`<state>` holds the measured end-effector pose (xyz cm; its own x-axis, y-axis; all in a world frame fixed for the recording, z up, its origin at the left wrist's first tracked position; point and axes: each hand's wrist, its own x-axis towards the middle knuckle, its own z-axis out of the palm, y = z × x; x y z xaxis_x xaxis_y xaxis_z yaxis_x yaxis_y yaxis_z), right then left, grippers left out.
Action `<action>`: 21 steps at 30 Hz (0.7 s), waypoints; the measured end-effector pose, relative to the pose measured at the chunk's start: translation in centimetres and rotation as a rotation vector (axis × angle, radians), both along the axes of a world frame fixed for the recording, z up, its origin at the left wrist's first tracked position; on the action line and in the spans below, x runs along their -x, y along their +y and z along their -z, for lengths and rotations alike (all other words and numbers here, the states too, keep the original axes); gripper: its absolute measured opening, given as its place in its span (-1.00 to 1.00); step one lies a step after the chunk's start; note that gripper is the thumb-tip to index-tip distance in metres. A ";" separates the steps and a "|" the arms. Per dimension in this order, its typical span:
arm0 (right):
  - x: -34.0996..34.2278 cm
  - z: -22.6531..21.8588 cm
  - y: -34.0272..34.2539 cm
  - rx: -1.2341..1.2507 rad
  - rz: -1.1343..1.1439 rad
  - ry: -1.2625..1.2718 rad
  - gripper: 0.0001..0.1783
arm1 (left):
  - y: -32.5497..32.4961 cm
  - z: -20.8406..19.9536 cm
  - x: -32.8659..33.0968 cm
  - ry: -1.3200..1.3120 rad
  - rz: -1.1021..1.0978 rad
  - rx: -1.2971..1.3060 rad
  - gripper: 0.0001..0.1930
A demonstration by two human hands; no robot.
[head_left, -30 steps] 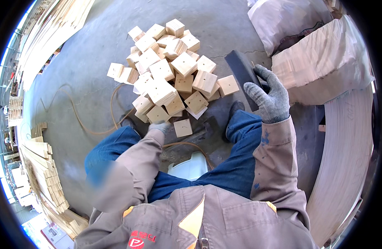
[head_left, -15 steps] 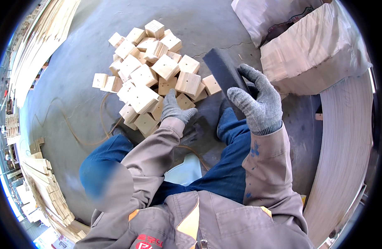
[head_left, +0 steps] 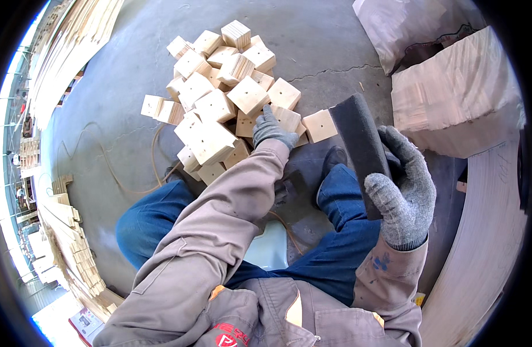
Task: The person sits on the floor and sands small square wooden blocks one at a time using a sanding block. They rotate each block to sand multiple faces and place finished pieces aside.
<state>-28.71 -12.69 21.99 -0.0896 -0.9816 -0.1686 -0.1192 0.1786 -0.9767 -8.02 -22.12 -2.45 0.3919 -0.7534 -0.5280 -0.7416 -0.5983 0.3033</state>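
A heap of pale wooden blocks (head_left: 214,106), several with small dark holes, lies on the floor in front of me. At the heap's near right edge, my gloved left hand (head_left: 274,130) has its fingers and thumb around one wooden block (head_left: 287,117), which rests among the others. In my gloved right hand (head_left: 406,191) is a long black sanding block (head_left: 358,136), held up and tilted, its grainy dark face showing. Part of it is hidden by the thumb and palm. A single wooden block (head_left: 320,126) lies just beyond its left edge.
A light blue low stool (head_left: 267,246) is between my legs. A thin hose (head_left: 113,173) curves over the floor at left. Wrapped bulky stacks (head_left: 457,92) stand at right, near pale stacked sheets (head_left: 480,220). Timber piles (head_left: 66,243) line the left.
My left hand has reached forward and right, closing from an open pose around a block. The right hand still grips the sanding block, now lower and further right in view.
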 end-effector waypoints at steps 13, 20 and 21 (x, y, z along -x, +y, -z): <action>-0.5 1.1 0.3 0.090 -0.080 0.008 -0.23 | 11.7 -7.7 -9.5 0.576 -0.077 0.648 0.36; -3.7 3.0 0.4 0.141 -0.099 0.087 -0.29 | 12.9 -10.0 -18.4 0.658 -0.306 0.889 0.30; -4.6 3.5 0.3 0.154 -0.123 0.083 -0.32 | 12.9 -9.6 -19.6 0.763 -0.365 0.943 0.27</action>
<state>-24.12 -12.36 18.44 0.0248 -0.9996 -0.0126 -0.2124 0.0071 -0.9772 11.53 -9.18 7.13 0.4893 -0.8717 -0.0289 -0.0292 -0.0495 0.9983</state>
